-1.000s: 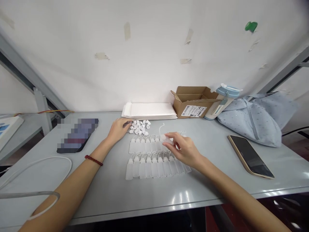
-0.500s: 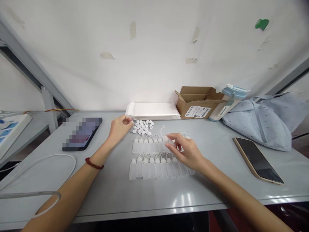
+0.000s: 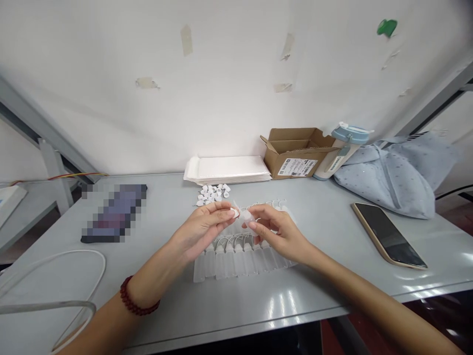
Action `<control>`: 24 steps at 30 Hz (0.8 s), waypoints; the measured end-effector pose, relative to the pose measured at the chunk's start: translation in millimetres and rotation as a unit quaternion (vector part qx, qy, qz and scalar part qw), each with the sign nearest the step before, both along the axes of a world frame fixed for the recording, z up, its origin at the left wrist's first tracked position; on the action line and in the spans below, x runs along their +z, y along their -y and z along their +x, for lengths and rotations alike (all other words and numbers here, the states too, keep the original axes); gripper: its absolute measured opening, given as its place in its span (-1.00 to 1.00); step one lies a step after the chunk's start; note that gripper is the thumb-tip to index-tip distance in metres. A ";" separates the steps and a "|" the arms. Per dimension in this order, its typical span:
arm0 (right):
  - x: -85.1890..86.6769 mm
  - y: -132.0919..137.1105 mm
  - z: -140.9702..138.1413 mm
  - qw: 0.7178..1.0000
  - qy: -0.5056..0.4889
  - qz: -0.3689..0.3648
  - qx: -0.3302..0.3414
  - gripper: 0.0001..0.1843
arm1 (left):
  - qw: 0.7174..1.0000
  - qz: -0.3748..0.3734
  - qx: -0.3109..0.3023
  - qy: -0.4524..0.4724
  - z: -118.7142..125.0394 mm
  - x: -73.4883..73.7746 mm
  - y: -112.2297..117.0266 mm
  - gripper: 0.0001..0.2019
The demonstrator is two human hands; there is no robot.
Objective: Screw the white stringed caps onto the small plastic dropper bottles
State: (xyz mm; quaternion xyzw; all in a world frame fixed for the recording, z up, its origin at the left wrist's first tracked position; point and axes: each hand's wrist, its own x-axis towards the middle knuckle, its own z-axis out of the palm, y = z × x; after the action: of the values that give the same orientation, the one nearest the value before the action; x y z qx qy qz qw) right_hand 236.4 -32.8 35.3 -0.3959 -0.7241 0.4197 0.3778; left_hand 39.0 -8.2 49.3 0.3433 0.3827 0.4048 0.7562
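Observation:
Between the fingertips of my left hand [image 3: 207, 226] is a small white cap [image 3: 234, 213]. My right hand [image 3: 279, 229] pinches a small translucent plastic bottle [image 3: 247, 218], tilted so its top faces the cap; a short gap seems to separate the two. Beneath my hands, translucent bottles with thin white loops lie side by side in two rows. The front row [image 3: 240, 262] shows well, while my hands cover much of the back row. Just beyond my left fingers is a pile of loose white caps [image 3: 212, 193].
White padded envelopes [image 3: 229, 168] are stacked against the wall beside an open cardboard box [image 3: 299, 157]. A tumbler [image 3: 342, 150] and a pale blue bag [image 3: 388, 180] stand at the right, with a phone [image 3: 388, 234] in front. Another phone [image 3: 118, 212] and a white cable [image 3: 99, 256] lie left.
My left hand has moved right and toward me from the cap pile, bringing a cap to the bottle. My right hand still holds the bottle, slightly further left. The view has shifted slightly.

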 end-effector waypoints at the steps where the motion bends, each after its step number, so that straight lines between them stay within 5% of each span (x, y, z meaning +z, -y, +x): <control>1: -0.6 0.2 -0.3 1.000 -0.007 -0.010 0.005 -0.76 | 1.000 -0.008 0.006 0.007 0.5 -0.6 0.5 -0.90; 9: 1.1 -0.1 -1.9 0.985 -0.102 -0.124 0.069 -0.75 | 0.998 0.049 -0.008 0.043 6.3 -4.3 5.8 -0.88; 24: 6.8 -3.9 6.8 0.953 -0.171 -0.237 0.082 -0.71 | 0.987 0.134 -0.023 -0.082 9.0 -4.0 13.8 -0.82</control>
State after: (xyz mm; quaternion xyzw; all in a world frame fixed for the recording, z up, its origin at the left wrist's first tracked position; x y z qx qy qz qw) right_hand 243.2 -28.9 42.1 -0.3357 -0.5584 0.6704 0.3551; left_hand 48.1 -22.0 45.2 0.4824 0.3776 0.4051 0.6786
